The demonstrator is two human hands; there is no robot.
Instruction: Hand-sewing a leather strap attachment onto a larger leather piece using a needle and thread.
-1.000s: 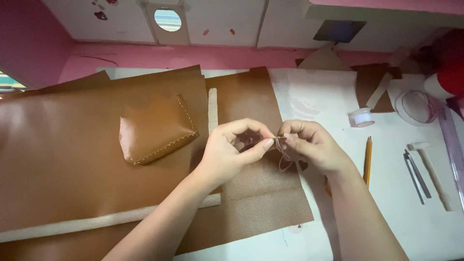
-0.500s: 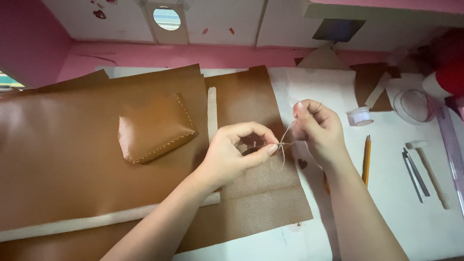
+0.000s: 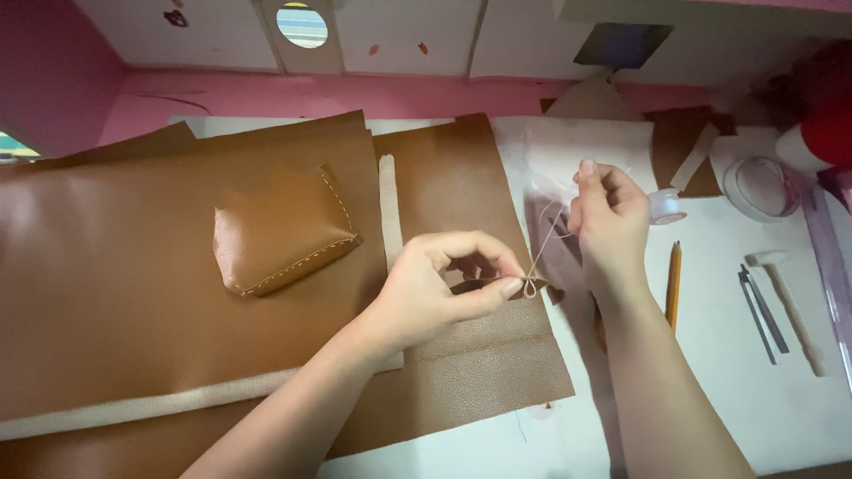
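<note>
My left hand [image 3: 444, 288] pinches a small brown leather piece [image 3: 524, 286] between thumb and forefinger, just above a brown leather sheet [image 3: 461, 177]. A pale thread [image 3: 543, 253] runs from that piece up to my right hand [image 3: 608, 222], which holds the thread's other end with closed fingers, raised and to the right. A small loop of thread shows at the left fingertips. A stitched brown leather pouch [image 3: 280, 235] lies to the left on a larger leather sheet [image 3: 115, 293].
On the white table [image 3: 710, 390] at the right lie a pencil [image 3: 672, 284], a roll of clear tape [image 3: 666, 206], metal tools [image 3: 761, 310], a small hammer [image 3: 790, 306] and a clear round lid [image 3: 759, 186]. A pink wall [image 3: 355, 93] backs the table.
My right hand has moved up and to the right, away from the left hand, drawing the thread out longer. The left hand has stayed over the leather with the small piece.
</note>
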